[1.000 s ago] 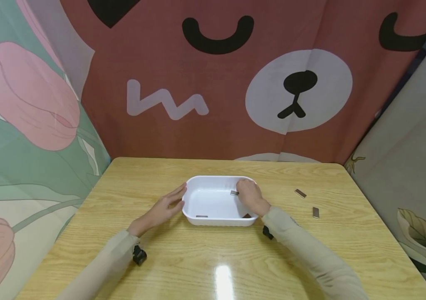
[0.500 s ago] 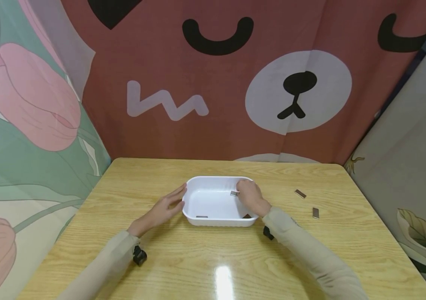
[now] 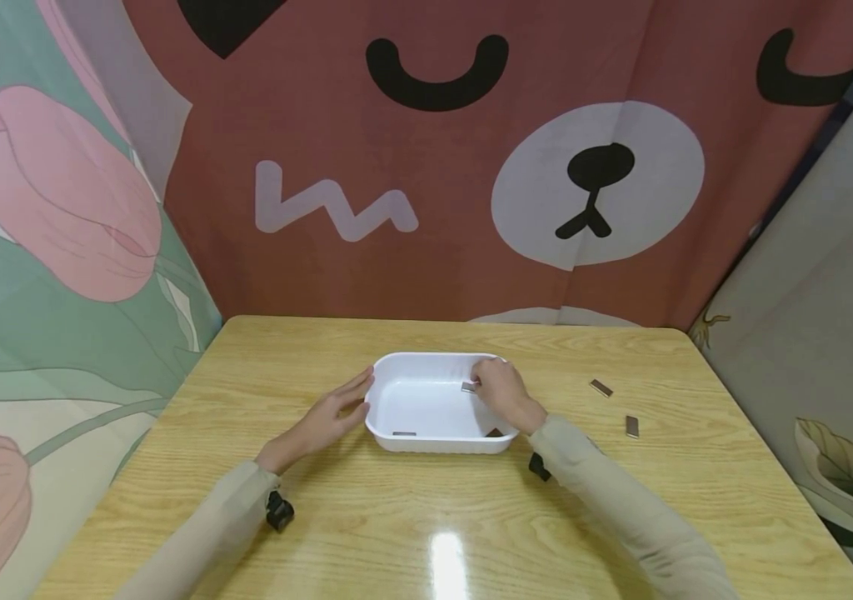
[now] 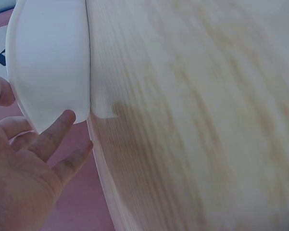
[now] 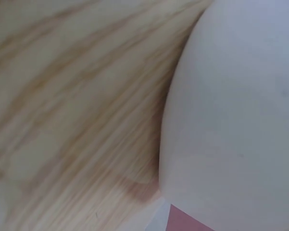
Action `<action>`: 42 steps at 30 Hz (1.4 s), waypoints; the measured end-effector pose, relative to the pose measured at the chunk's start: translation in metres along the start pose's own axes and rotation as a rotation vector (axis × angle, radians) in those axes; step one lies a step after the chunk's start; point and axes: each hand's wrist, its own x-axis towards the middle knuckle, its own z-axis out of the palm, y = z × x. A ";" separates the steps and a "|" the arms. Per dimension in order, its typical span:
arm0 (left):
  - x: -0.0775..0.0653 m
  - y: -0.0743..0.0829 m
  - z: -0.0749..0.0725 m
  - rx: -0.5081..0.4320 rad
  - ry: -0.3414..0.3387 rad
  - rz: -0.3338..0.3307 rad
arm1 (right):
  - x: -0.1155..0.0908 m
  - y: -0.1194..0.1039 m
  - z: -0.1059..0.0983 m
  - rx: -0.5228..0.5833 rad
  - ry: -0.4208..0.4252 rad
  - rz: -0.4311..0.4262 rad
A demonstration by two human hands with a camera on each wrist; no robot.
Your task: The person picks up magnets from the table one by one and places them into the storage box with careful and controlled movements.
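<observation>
A white plastic tray (image 3: 426, 446) stands on the wooden table. At its left end my left hand (image 3: 325, 421) rests against the outer wall, fingers extended; in the left wrist view fingertips (image 4: 67, 117) touch the wall. My right hand (image 3: 503, 392) reaches inside the tray's right end, its fingers curled at the edge of a small flat rectangular piece (image 3: 467, 387), which they appear to pinch. Part of that piece is hidden by the fingers. Another thin piece (image 3: 404, 433) lies by the near wall, and a dark brown piece (image 3: 495, 432) sits in the near right corner.
To the right of the tray, two small brown pieces with silvery edges lie on the table: one farther back (image 3: 601, 388), one nearer (image 3: 632, 427). Printed curtains (image 3: 396, 275) hang behind the table and at both sides. The tray wall fills much of the right wrist view.
My right hand has shifted very slightly, its fingertips moving a little at the piece. The left hand, the tray and the pieces on the table have stayed in place.
</observation>
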 end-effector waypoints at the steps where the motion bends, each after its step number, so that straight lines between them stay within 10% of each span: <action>1: 0.000 0.000 0.000 0.001 0.000 0.000 | 0.000 0.000 0.000 0.005 0.006 -0.005; 42: 0.000 0.000 0.001 -0.013 0.004 0.007 | -0.012 0.005 -0.002 0.214 0.149 -0.075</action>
